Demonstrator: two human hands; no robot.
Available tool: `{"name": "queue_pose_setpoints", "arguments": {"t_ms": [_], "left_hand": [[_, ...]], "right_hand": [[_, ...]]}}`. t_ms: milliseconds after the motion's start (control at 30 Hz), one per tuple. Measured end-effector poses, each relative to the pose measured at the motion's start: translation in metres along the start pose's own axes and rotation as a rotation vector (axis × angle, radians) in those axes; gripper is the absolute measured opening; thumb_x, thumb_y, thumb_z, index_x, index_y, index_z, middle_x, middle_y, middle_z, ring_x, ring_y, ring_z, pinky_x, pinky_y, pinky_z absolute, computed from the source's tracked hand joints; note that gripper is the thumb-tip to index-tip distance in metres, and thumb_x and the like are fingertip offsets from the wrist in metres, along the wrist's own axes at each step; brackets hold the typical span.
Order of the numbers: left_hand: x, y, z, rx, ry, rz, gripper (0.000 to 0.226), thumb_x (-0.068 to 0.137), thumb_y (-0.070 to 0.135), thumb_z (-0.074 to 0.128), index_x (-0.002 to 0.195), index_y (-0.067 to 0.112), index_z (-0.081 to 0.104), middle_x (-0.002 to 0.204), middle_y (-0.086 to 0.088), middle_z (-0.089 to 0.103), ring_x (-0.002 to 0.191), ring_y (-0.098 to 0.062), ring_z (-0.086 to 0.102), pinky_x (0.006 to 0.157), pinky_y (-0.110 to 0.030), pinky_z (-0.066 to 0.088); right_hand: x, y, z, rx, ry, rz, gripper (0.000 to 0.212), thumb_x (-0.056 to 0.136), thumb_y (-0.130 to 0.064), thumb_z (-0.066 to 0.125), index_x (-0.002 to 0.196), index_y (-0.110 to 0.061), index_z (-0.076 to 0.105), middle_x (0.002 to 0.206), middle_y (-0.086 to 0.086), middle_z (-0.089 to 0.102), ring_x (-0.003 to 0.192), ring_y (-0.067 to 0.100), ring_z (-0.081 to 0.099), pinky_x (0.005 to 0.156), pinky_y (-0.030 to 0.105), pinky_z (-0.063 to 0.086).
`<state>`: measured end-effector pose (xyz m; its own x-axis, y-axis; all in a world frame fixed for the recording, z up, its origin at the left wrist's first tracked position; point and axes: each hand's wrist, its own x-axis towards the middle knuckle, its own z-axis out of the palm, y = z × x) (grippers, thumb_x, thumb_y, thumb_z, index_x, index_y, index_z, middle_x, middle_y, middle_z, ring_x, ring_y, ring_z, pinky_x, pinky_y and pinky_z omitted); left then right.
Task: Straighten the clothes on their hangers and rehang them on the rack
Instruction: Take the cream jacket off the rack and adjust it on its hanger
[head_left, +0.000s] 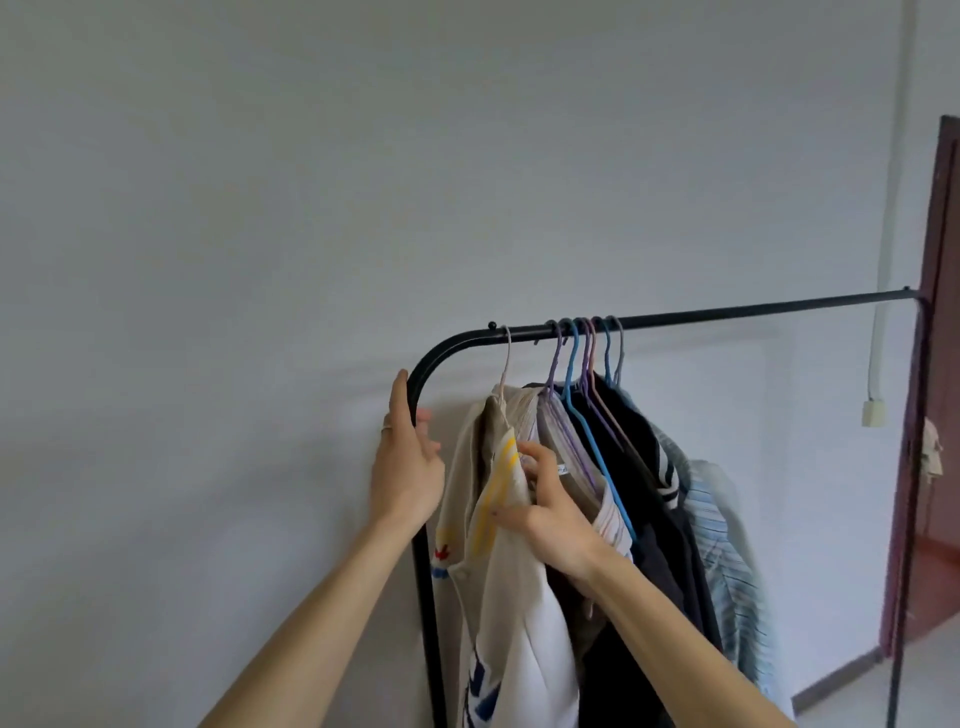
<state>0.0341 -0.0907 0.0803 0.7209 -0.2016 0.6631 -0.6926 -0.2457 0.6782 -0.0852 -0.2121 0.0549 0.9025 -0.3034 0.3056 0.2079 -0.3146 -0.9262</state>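
Observation:
A black clothes rack (727, 313) stands against the wall with several hangers bunched near its left end. The leftmost garment is a cream shirt (514, 597) with yellow and blue stripes, hung on a pale hanger (506, 358). My left hand (405, 462) is beside the rack's curved left post, fingers fairly straight and touching the post. My right hand (550, 504) pinches the cream shirt's fabric near the collar. To the right hang a beige striped garment, a dark garment (660, 519) and a light blue striped shirt (727, 561) on purple and blue hangers (574, 358).
A dark red door (935, 364) stands open at the right edge, behind the rack's right post (906, 519). A white cable with a box (872, 413) hangs down the wall. The bar's right half carries no hangers.

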Motion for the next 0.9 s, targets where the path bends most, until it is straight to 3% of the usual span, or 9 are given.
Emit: {"name": "queue_pose_setpoints", "arguments": {"t_ms": [100,200,300,367,500,567,667,767,900], "left_hand": [[-0.002,0.005,0.004,0.086,0.036,-0.038,0.065,0.101,0.014,0.037,0.155,0.032,0.004,0.146,-0.007,0.038,0.125,-0.023,0.048,0.098,-0.037,0.041],[-0.013,0.018,0.010,0.310,0.259,0.166,0.068,0.094,0.023,0.052,0.154,0.018,0.021,0.155,-0.008,0.023,0.138,-0.029,0.027,0.109,-0.047,0.036],[-0.028,0.045,0.025,0.347,0.258,0.347,0.057,0.091,0.033,0.056,0.144,0.016,0.042,0.151,-0.003,0.030,0.137,-0.023,0.030,0.112,-0.039,0.034],[-0.036,0.060,0.037,0.333,0.075,0.225,0.060,0.091,0.037,0.055,0.146,0.020,0.037,0.152,0.001,0.028,0.139,-0.018,0.027,0.113,-0.033,0.028],[-0.029,0.075,0.058,0.126,-0.204,-0.215,0.072,0.086,0.013,0.057,0.150,0.021,0.026,0.134,0.000,0.046,0.119,-0.017,0.048,0.092,-0.023,0.037],[-0.029,0.076,0.064,-0.016,-0.183,-0.347,0.063,0.086,0.003,0.054,0.143,0.024,0.038,0.121,0.005,0.053,0.099,-0.014,0.051,0.080,-0.025,0.039],[-0.031,0.076,0.071,-0.099,-0.087,-0.397,0.064,0.082,-0.003,0.049,0.137,0.030,0.047,0.136,0.001,0.052,0.116,-0.018,0.050,0.093,-0.029,0.040],[-0.034,0.086,0.076,-0.053,-0.014,-0.388,0.064,0.082,-0.006,0.044,0.137,0.027,0.049,0.136,0.000,0.054,0.122,-0.021,0.050,0.090,-0.024,0.037],[-0.042,0.096,0.077,0.007,0.057,-0.365,0.066,0.082,-0.010,0.040,0.141,0.021,0.046,0.141,-0.003,0.049,0.131,-0.022,0.045,0.094,-0.020,0.032]], "right_hand": [[0.001,-0.010,-0.001,-0.116,-0.022,-0.089,0.050,0.084,0.000,0.060,0.127,-0.021,0.044,0.127,0.009,0.054,0.119,0.025,0.052,0.095,0.031,0.046],[-0.006,-0.016,-0.009,-0.264,-0.069,-0.167,0.030,0.086,-0.021,0.060,0.114,-0.011,0.055,0.112,0.010,0.062,0.108,0.024,0.059,0.096,0.047,0.048],[-0.010,-0.023,-0.037,-0.295,0.109,-0.326,0.021,0.091,-0.028,0.059,0.110,-0.022,0.065,0.114,-0.011,0.063,0.107,0.003,0.059,0.097,0.030,0.049],[-0.010,-0.027,-0.063,-0.413,0.283,-0.411,0.027,0.091,-0.026,0.060,0.117,-0.023,0.064,0.118,-0.013,0.061,0.108,0.001,0.057,0.094,0.023,0.047],[0.000,-0.013,-0.095,-0.843,0.180,-0.318,0.053,0.087,-0.030,0.055,0.137,-0.013,0.048,0.129,0.003,0.055,0.123,0.025,0.049,0.099,0.031,0.038],[0.002,-0.007,-0.100,-0.959,0.131,-0.358,0.056,0.084,-0.025,0.049,0.138,-0.011,0.044,0.129,0.005,0.052,0.122,0.030,0.046,0.100,0.032,0.035],[0.002,-0.014,-0.101,-1.094,0.119,-0.283,0.050,0.087,-0.018,0.052,0.136,-0.010,0.042,0.132,0.006,0.047,0.121,0.029,0.042,0.093,0.034,0.042],[0.001,-0.026,-0.101,-1.235,0.103,-0.211,0.024,0.088,-0.010,0.051,0.111,-0.008,0.056,0.114,0.009,0.061,0.108,0.029,0.056,0.068,0.032,0.041],[-0.004,-0.032,-0.112,-1.231,0.077,-0.150,0.004,0.088,-0.012,0.051,0.085,-0.015,0.052,0.089,0.007,0.059,0.094,0.029,0.063,0.063,0.030,0.040]]}}
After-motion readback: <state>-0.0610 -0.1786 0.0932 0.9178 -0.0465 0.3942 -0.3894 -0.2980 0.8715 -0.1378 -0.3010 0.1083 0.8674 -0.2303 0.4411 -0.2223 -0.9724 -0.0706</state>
